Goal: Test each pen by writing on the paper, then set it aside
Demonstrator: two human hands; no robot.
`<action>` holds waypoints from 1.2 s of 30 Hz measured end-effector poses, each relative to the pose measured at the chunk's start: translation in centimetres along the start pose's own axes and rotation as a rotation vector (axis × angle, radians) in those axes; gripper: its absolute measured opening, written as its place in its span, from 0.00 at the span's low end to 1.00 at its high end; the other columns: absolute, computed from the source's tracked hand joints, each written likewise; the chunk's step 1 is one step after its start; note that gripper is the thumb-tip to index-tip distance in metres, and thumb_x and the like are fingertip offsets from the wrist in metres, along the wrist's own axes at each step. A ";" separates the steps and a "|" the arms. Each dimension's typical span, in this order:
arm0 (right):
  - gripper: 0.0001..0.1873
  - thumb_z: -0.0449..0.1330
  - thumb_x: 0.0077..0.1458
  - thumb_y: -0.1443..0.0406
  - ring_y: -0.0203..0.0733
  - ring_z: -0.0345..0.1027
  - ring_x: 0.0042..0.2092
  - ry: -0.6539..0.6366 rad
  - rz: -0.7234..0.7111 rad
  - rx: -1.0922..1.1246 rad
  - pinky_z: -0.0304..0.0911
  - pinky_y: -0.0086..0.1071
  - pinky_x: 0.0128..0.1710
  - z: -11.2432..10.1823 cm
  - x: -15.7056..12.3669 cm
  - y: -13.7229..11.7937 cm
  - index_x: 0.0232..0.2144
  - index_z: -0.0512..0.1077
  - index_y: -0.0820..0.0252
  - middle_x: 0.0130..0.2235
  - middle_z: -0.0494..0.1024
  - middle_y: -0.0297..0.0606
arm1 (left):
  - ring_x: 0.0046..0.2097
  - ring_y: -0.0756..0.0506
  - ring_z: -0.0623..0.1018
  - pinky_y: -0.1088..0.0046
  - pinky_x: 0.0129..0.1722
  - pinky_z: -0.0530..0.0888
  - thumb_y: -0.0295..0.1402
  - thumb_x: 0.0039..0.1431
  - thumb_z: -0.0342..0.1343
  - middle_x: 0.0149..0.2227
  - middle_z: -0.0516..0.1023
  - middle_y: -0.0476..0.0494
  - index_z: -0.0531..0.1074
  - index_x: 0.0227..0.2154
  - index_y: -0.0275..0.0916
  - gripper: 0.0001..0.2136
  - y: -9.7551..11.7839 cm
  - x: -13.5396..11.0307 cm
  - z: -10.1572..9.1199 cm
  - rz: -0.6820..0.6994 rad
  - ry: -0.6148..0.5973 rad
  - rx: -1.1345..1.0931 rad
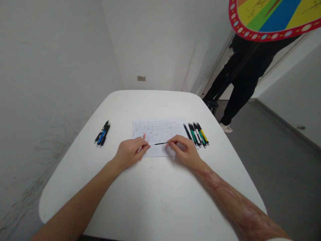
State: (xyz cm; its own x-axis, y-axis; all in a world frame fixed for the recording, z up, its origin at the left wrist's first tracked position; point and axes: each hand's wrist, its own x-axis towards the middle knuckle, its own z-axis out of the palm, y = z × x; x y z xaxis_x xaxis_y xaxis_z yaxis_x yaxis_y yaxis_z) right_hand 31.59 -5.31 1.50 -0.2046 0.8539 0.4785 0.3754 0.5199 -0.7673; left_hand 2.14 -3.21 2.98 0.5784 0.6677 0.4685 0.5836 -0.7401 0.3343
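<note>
A thin pen refill point(161, 143), dark along its visible middle and pale toward the left, stretches between my hands above the paper. My left hand point(130, 151) is closed, pinching the refill's left end. A slim pink pen part point(144, 136) pokes out above and below those same fingers. On the other side, my right hand point(185, 150) pinches the refill's right end between thumb and fingertips; a small pink bit shows by these fingertips, too small to make out. Beneath lies a sheet of paper point(160, 130) covered in handwriting, partly hidden by both hands.
Several black and blue pens point(102, 134) lie at the left of the white table point(150, 103). Several black, green, white and yellow pens point(197, 134) lie in a row at the right. Beyond stands a person in dark trousers point(244, 80) behind a colourful wheel point(281, 20).
</note>
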 end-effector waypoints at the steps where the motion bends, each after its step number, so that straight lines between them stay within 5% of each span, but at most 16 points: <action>1: 0.07 0.63 0.70 0.63 0.45 0.77 0.39 0.041 -0.009 -0.007 0.70 0.41 0.42 0.1 0.0 0.2 0.40 0.82 0.54 0.37 0.85 0.38 | 0.29 0.51 0.75 0.72 0.34 0.69 0.38 0.78 0.53 0.33 0.82 0.48 0.78 0.40 0.40 0.12 -0.1 0.0 -0.2 0.001 0.013 0.017; 6: 0.05 0.66 0.69 0.63 0.46 0.76 0.37 0.162 -0.071 -0.154 0.69 0.42 0.40 0.2 0.1 0.3 0.41 0.84 0.53 0.36 0.86 0.39 | 0.28 0.50 0.74 0.70 0.31 0.66 0.36 0.75 0.54 0.29 0.78 0.49 0.74 0.32 0.40 0.13 0.1 0.0 -0.3 0.010 0.070 0.137; 12: 0.07 0.64 0.68 0.65 0.47 0.73 0.37 0.051 -0.206 -0.482 0.64 0.45 0.41 1.3 0.1 -1.3 0.35 0.81 0.54 0.34 0.83 0.40 | 0.29 0.47 0.74 0.67 0.32 0.67 0.30 0.64 0.57 0.27 0.77 0.47 0.69 0.25 0.41 0.10 1.6 0.1 1.2 -0.023 0.000 0.263; 21: 0.11 0.64 0.68 0.63 0.49 0.65 0.40 -0.131 -0.256 -0.723 0.59 0.45 0.43 2.9 0.3 -1.8 0.30 0.76 0.55 0.35 0.79 0.42 | 0.31 0.45 0.76 0.64 0.35 0.69 0.35 0.68 0.61 0.28 0.78 0.46 0.70 0.25 0.41 0.14 1.9 0.4 2.5 0.039 -0.101 0.259; 28: 0.09 0.66 0.67 0.62 0.49 0.66 0.40 -0.124 -0.226 -0.606 0.59 0.45 0.42 2.3 0.2 -1.7 0.32 0.75 0.54 0.37 0.79 0.42 | 0.32 0.45 0.76 0.64 0.36 0.69 0.41 0.72 0.59 0.29 0.78 0.46 0.70 0.27 0.41 0.17 1.5 0.4 1.8 0.029 -0.032 0.181; 36: 0.07 0.59 0.69 0.66 0.46 0.66 0.37 0.102 -0.101 -0.205 0.62 0.42 0.39 -0.1 0.1 0.1 0.35 0.69 0.53 0.35 0.74 0.37 | 0.32 0.46 0.76 0.67 0.34 0.70 0.40 0.71 0.58 0.33 0.79 0.48 0.72 0.40 0.42 0.08 -2.5 -0.3 0.1 -0.294 0.067 0.199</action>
State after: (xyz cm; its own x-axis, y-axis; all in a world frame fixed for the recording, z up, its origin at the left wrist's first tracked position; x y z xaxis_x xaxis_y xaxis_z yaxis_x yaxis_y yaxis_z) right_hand 31.72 -5.14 1.51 -0.1616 0.7859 0.5969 0.5353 0.5780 -0.6160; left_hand 0.55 -1.55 1.97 0.3351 0.8380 0.4307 0.8225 -0.4831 0.3001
